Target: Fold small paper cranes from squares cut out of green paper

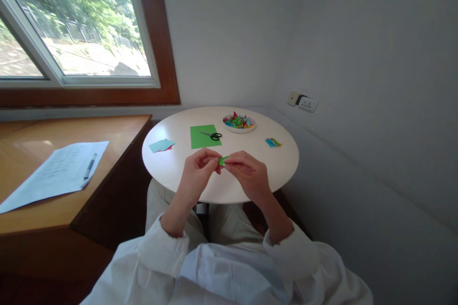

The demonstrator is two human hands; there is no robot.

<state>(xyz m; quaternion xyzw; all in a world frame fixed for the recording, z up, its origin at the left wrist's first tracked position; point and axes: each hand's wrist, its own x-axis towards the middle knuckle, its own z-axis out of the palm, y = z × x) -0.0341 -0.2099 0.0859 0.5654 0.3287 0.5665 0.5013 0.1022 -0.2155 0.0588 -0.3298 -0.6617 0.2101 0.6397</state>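
Between my two hands, above the near part of the round white table, is a small piece of green paper. My left hand pinches its left side between thumb and fingers. On the right side, my right hand grips it the same way. The fingers cover much of the paper, so its exact shape is hidden. Just beyond my hands lies a green paper sheet, with black-handled scissors resting on it.
A white oval dish full of colourful folded paper pieces stands at the back. Coloured paper strips lie at right, light blue and red paper squares at left. A wooden desk holds a written sheet and a pen.
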